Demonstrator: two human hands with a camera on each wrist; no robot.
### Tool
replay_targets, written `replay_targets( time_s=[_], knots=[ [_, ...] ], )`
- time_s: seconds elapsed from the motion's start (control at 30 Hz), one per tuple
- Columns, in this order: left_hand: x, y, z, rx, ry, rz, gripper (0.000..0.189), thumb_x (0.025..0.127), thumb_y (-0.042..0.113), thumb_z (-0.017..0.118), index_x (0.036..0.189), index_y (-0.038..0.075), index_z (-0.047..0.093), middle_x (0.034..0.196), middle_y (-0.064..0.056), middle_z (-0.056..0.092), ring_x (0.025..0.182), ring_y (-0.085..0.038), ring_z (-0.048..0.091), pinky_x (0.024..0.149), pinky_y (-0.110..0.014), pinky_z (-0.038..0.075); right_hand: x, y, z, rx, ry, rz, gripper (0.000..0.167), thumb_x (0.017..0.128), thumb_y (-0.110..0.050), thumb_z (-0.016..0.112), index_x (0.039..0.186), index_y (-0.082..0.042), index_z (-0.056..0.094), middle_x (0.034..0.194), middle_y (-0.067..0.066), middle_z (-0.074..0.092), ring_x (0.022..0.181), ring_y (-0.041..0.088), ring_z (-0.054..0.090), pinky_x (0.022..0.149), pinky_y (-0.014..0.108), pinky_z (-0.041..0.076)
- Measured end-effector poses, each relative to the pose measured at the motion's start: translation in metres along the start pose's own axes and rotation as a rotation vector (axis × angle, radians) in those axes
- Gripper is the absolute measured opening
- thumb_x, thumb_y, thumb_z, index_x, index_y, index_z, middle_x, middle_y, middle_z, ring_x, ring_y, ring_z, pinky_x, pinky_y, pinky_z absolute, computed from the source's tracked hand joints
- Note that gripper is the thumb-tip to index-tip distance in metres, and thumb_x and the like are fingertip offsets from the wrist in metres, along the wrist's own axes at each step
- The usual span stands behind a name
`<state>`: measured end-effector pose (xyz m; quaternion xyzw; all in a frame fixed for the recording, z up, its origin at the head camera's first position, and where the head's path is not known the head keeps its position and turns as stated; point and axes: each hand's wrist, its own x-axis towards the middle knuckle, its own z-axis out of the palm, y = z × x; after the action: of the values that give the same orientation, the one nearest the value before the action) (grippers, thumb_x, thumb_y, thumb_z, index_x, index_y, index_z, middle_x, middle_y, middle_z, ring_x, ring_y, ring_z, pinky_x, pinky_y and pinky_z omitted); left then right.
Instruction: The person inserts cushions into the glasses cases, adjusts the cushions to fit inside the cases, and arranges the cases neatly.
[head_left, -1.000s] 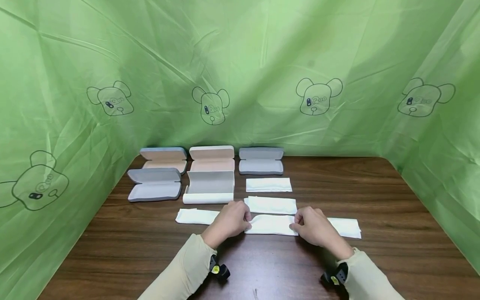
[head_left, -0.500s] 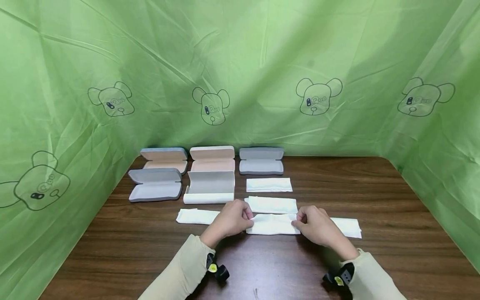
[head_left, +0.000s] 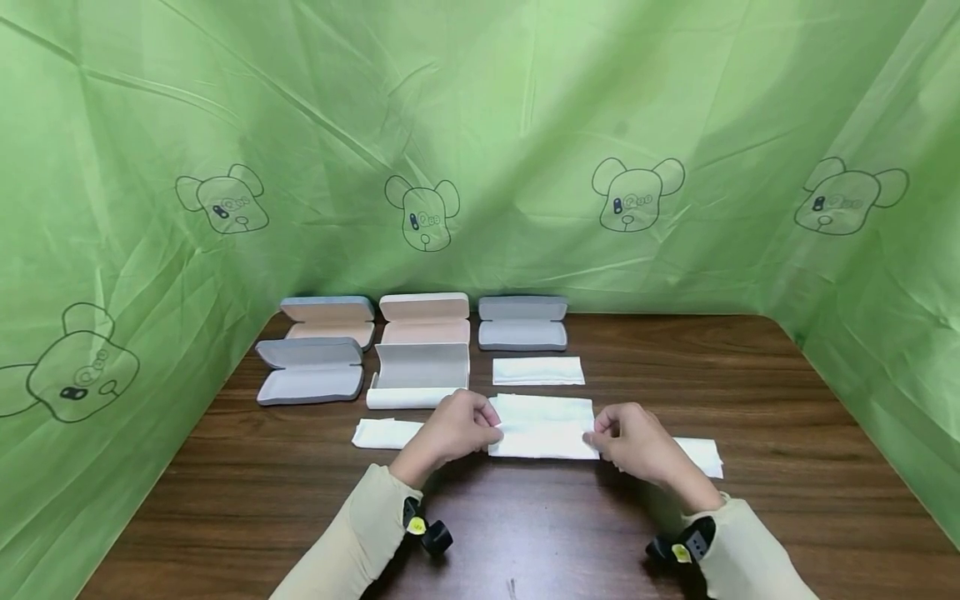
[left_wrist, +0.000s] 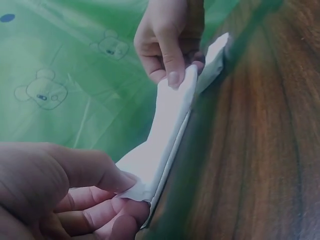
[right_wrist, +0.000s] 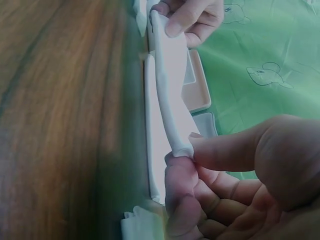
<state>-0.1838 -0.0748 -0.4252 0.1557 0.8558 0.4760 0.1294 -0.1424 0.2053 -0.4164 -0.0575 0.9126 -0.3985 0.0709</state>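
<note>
A folded white cloth (head_left: pixel 543 443) is stretched between both hands over the near middle of the table. My left hand (head_left: pixel 456 429) pinches its left end between thumb and fingers, and my right hand (head_left: pixel 637 443) pinches the right end. In the right wrist view the cloth (right_wrist: pixel 167 85) is lifted, with another white strip below it. A second folded cloth (head_left: pixel 545 406) lies directly behind, partly overlapped by the held one. Beside the left wrist lies one white cloth (head_left: pixel 384 433), and another cloth (head_left: pixel 702 457) is partly hidden behind the right hand.
Several opened glasses cases stand at the back left, among them a grey case (head_left: pixel 309 385), a white case (head_left: pixel 417 397) and a blue-grey case (head_left: pixel 522 333). One more folded cloth (head_left: pixel 537 370) lies in front of the last. A green curtain (head_left: pixel 525 125) encloses the wooden table (head_left: pixel 780 517).
Both hands have raised the pinched cloth and moved it slightly away from me, so it now overlaps the cloth behind. The cases and other cloths stay put.
</note>
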Motion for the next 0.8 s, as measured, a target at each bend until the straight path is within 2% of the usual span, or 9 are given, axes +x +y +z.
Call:
replay_targets(
  time_s=[0.17,0.4,0.57,0.8],
  knots=[
    [-0.001,0.0,-0.009,-0.06,0.006,-0.025,0.007,0.079,-0.002,0.072,0.079,0.002,0.066,0.063,-0.002,0.061,0.051,-0.015,0.059,0.045,-0.025,0.044,0.006,-0.006,0.0,0.055,0.002,0.014,0.018,0.092,-0.014,0.073,0.08,-0.007,0.062,0.063,0.002,0.057,0.051,0.014,0.052,0.046,0.029,0.044],
    [-0.003,-0.003,-0.026,-0.125,0.019,-0.046,0.005,0.08,-0.002,0.072,0.081,0.0,0.068,0.066,-0.004,0.063,0.057,-0.019,0.062,0.053,-0.028,0.049,0.016,-0.018,0.002,0.048,-0.003,-0.029,0.017,0.092,-0.015,0.073,0.081,-0.007,0.063,0.064,0.002,0.059,0.056,0.016,0.051,0.05,0.03,0.041],
    [-0.002,-0.004,-0.042,-0.152,0.059,-0.08,0.007,0.081,-0.001,0.074,0.082,0.0,0.068,0.067,-0.006,0.064,0.058,-0.021,0.064,0.057,-0.035,0.054,0.028,-0.029,0.005,0.076,-0.025,-0.035,0.017,0.093,-0.013,0.072,0.081,-0.006,0.063,0.066,0.004,0.06,0.055,0.015,0.048,0.049,0.029,0.039],
    [-0.004,-0.006,-0.067,-0.155,0.125,-0.138,0.006,0.083,-0.001,0.073,0.086,-0.001,0.068,0.07,-0.008,0.065,0.057,-0.019,0.061,0.056,-0.032,0.053,0.051,-0.046,0.015,0.086,-0.028,-0.053,0.018,0.092,-0.016,0.073,0.08,-0.005,0.065,0.065,0.003,0.062,0.057,0.015,0.049,0.052,0.03,0.039]
  ],
)
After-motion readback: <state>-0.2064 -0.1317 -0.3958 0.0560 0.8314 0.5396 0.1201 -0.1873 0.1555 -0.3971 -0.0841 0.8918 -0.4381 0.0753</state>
